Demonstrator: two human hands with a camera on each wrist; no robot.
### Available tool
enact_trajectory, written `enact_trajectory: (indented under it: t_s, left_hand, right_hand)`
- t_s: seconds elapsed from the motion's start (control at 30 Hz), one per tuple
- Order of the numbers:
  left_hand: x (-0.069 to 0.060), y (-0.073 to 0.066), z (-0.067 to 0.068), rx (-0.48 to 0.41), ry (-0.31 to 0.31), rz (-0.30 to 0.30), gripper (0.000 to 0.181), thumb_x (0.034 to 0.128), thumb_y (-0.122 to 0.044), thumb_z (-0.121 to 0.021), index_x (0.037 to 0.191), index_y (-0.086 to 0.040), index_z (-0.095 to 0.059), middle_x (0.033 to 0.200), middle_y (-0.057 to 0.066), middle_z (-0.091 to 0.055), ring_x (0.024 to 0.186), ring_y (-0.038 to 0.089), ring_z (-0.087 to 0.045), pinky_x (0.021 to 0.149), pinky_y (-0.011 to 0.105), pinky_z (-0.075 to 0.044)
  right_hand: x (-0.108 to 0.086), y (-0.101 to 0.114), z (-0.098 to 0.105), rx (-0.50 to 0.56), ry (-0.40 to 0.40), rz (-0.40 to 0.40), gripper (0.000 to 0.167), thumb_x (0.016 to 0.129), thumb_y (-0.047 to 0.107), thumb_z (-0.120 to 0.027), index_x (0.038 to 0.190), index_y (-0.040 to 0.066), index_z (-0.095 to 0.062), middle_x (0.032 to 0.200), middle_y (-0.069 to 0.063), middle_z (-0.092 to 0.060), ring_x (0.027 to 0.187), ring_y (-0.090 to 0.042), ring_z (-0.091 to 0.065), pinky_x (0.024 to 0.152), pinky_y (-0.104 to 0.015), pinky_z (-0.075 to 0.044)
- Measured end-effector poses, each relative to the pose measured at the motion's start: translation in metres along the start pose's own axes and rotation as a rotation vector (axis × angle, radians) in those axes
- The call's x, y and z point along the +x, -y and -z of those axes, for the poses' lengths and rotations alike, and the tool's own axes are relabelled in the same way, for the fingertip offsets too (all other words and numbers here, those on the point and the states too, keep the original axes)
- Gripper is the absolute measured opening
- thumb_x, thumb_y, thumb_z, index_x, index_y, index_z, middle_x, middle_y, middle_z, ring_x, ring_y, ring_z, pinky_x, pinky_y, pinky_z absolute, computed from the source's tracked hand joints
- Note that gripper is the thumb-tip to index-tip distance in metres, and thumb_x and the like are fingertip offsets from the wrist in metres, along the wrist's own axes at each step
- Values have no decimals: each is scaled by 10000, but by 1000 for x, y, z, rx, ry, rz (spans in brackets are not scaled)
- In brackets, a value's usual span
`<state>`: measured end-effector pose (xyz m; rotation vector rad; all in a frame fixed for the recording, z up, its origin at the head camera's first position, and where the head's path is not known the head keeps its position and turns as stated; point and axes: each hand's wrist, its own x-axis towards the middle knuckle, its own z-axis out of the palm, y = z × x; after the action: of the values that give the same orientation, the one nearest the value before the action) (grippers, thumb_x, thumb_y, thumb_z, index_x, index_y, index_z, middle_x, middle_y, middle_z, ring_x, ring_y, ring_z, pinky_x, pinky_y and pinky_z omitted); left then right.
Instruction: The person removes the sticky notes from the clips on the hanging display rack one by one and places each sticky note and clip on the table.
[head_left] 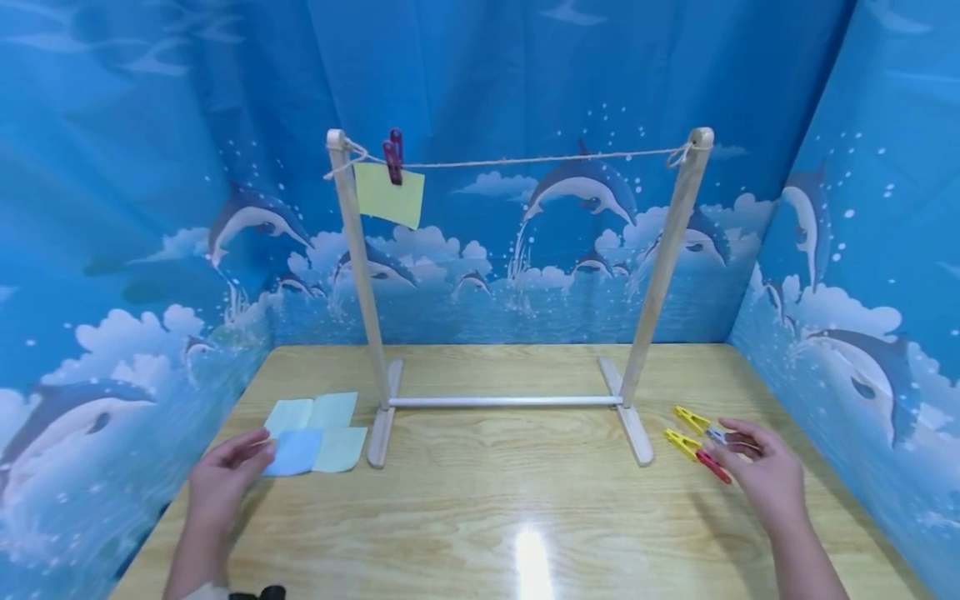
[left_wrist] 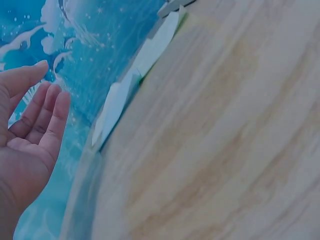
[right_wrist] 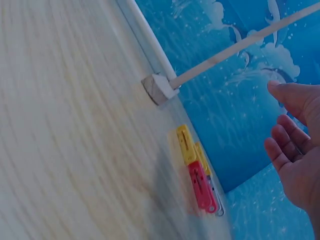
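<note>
My left hand [head_left: 228, 471] hovers by the left edge of several sticky notes, nearest the blue note [head_left: 294, 452]; a pale green note [head_left: 339, 450] lies beside it. In the left wrist view that hand [left_wrist: 35, 125] holds nothing, its fingers loosely bent. On the right, my right hand [head_left: 761, 467] is above several clothespins: a red one [right_wrist: 200, 185], yellow ones [right_wrist: 185, 145] and a grey-blue one [head_left: 716, 435]. The right wrist view shows this hand [right_wrist: 300, 145] apart from them, fingers relaxed and holding nothing. A dark red clothespin [head_left: 394, 158] clips a yellow note [head_left: 390, 195] to a string.
A wooden frame with a left post [head_left: 362, 275] and a right post [head_left: 667, 267] stands mid-table. The string [head_left: 517, 161] is tied between their tops, and a white bar [head_left: 502, 402] joins the feet. Curtains [head_left: 480, 75] printed with dolphins surround the wooden table [head_left: 450, 500].
</note>
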<state>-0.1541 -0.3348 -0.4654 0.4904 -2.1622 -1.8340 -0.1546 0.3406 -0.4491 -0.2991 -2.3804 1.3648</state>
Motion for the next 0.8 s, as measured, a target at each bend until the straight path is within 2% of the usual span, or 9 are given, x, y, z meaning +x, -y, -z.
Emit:
enact_trajectory:
  t_s: [0.07,0.17,0.4,0.6,0.8]
  left_hand:
    - [-1,-3,-2,-25,21,-12,463,839,-112,-785,1263,-21,-623,901,-172,-698,858,-33,-633,728,120,-531]
    - [-3,-8,-5,13,27,-33,444,849,-139,-779,1258,-42,-636,903,-198,-690,868,-57,-627,735,109,-523]
    - [-5,-21,-11,65,23,-32,448,864,-214,-769,1269,-75,-634,929,-229,-673,895,-82,-613,746,81,-500]
    - [-7,-31,-17,1,25,-63,420,854,-151,-775,1242,-54,-650,935,-199,-693,892,-67,-624,740,82,-502]
    - [-8,-35,-21,-79,58,-72,428,823,-133,-800,1223,-62,-664,967,-165,-704,924,-37,-629,748,99,-518]
  right_hand:
    - [-1,4,0,8,7,19,484,814,182,-817,1213,-16,-629,956,217,-570,861,60,-590,718,-59,-491]
    - [-2,9,-1,12,22,34,502,821,208,-812,1228,-14,-619,978,196,-574,878,54,-591,735,-56,-489]
    - [-2,16,-2,36,44,87,507,831,195,-802,1252,-11,-609,1027,215,-579,907,86,-575,789,-39,-463]
    - [-3,22,-3,67,67,125,485,827,145,-801,1261,33,-617,1119,150,-577,935,60,-578,804,-68,-484]
    - [-4,32,-3,47,114,141,521,845,183,-787,1301,37,-581,1205,78,-550,979,89,-547,791,-79,-496]
